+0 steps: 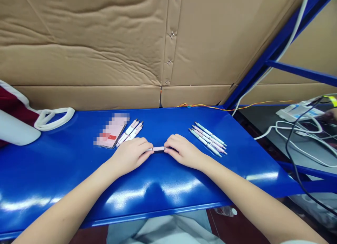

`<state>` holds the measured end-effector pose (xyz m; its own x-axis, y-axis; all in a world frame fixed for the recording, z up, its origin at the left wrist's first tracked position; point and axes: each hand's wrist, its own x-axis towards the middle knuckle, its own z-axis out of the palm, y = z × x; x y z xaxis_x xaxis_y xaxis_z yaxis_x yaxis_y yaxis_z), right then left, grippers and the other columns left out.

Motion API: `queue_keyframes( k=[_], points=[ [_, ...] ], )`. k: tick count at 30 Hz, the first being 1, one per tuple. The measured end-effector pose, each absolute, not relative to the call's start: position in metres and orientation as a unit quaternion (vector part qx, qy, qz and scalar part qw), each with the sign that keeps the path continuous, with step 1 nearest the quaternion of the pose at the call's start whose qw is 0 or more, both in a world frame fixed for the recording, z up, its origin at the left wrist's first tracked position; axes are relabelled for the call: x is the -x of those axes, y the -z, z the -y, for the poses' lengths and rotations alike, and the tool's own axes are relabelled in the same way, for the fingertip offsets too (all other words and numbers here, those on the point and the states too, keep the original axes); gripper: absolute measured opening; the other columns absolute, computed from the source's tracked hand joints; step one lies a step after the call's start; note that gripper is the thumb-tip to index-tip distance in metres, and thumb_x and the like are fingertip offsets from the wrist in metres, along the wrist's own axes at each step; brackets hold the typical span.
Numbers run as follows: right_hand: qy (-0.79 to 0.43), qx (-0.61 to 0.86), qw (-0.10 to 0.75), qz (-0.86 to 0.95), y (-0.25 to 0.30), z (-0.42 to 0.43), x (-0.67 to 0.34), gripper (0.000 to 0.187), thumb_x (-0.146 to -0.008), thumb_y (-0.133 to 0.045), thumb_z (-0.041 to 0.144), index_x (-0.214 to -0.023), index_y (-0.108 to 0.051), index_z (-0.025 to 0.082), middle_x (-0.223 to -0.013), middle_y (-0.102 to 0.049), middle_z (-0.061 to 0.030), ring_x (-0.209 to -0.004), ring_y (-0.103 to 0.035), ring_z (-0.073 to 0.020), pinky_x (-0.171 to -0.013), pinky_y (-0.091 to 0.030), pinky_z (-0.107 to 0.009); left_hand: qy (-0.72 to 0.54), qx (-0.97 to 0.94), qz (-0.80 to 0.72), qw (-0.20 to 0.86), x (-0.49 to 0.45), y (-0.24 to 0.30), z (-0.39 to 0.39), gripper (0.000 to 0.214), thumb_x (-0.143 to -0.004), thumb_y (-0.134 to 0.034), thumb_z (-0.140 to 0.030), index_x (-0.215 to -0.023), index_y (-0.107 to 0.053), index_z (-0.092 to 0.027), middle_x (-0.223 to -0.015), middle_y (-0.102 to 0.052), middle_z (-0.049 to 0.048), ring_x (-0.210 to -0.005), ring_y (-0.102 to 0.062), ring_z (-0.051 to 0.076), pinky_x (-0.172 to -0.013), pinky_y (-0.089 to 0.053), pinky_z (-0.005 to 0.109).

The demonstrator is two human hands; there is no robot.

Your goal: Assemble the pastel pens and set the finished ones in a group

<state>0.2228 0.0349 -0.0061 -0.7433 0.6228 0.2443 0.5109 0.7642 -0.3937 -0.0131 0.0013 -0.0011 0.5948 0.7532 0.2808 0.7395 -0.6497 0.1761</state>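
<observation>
A pale pen (158, 149) lies level between my two hands, just above or on the blue table. My left hand (131, 154) pinches its left end, and my right hand (184, 151) pinches the other end, so only the middle shows. Just behind my left hand, several pale pens (135, 127) with pointed tips lie side by side, partly hidden by it. To the right of my right hand rests another row of white, green and pink pens (207, 139). A pink flat packet (112, 131) sits left of the first group.
Brown cardboard (105, 54) stands behind the blue table (65, 174). At the left are a white cylinder (18, 128) and a white looped strap (55, 117). White and black cables and a power strip (297, 110) lie on the right-hand shelf, where part of another person's hand shows.
</observation>
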Motion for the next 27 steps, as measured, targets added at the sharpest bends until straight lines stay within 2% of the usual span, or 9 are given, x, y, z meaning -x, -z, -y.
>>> queue_keyframes(
  k=[3, 8, 15, 23, 27],
  points=[
    [-0.154, 0.312, 0.16, 0.923, 0.007, -0.0351, -0.2225, 0.02, -0.095, -0.044, 0.027, -0.091, -0.061, 0.017, -0.088, -0.06, -0.0068, -0.084, -0.053, -0.0179, -0.078, -0.04, -0.033, -0.167, -0.892, -0.419, 0.025, 0.0129, 0.0017, -0.0016, 0.024, -0.095, -0.041, -0.032, -0.098, -0.062, -0.022, -0.088, -0.063, 0.0022, -0.08, -0.059, 0.015, -0.071, -0.045, 0.027],
    [-0.167, 0.317, 0.197, 0.913, 0.007, -0.0344, -0.2226, 0.012, -0.09, -0.053, 0.028, -0.094, -0.057, 0.017, -0.092, -0.059, -0.0071, -0.086, -0.052, -0.0187, -0.078, -0.04, -0.032, -0.161, -0.894, -0.418, 0.024, 0.0117, 0.0012, -0.0013, 0.024, -0.095, -0.041, -0.032, -0.098, -0.062, -0.021, -0.088, -0.064, 0.0027, -0.079, -0.059, 0.016, -0.072, -0.046, 0.027],
    [-0.155, 0.308, 0.157, 0.925, 0.0068, -0.0345, -0.2219, 0.023, -0.096, -0.039, 0.027, -0.088, -0.059, 0.017, -0.087, -0.057, -0.0065, -0.083, -0.05, -0.0178, -0.076, -0.037, -0.031, -0.169, -0.893, -0.417, 0.011, 0.0099, 0.0003, 0.0003, 0.026, -0.095, -0.041, -0.033, -0.096, -0.064, -0.021, -0.087, -0.066, 0.0028, -0.078, -0.061, 0.016, -0.07, -0.046, 0.027],
    [-0.189, 0.317, 0.177, 0.912, 0.0137, -0.0369, -0.2226, 0.025, -0.097, -0.038, 0.027, -0.085, -0.058, 0.017, -0.083, -0.057, -0.005, -0.08, -0.05, -0.0168, -0.076, -0.036, -0.031, -0.18, -0.896, -0.403, -0.039, 0.0078, 0.0008, 0.002, 0.025, -0.095, -0.042, -0.031, -0.095, -0.064, -0.019, -0.087, -0.067, 0.0045, -0.079, -0.062, 0.017, -0.07, -0.047, 0.028],
    [-0.251, 0.325, 0.219, 0.885, 0.0133, -0.036, -0.2208, 0.021, -0.094, -0.042, 0.024, -0.081, -0.058, 0.017, -0.081, -0.059, -0.0036, -0.078, -0.052, -0.0155, -0.076, -0.039, -0.03, -0.183, -0.892, -0.412, -0.029, 0.0088, 0.0002, 0.0017, 0.025, -0.094, -0.043, -0.032, -0.095, -0.065, -0.02, -0.088, -0.067, 0.0044, -0.08, -0.062, 0.017, -0.072, -0.047, 0.028]
  ],
)
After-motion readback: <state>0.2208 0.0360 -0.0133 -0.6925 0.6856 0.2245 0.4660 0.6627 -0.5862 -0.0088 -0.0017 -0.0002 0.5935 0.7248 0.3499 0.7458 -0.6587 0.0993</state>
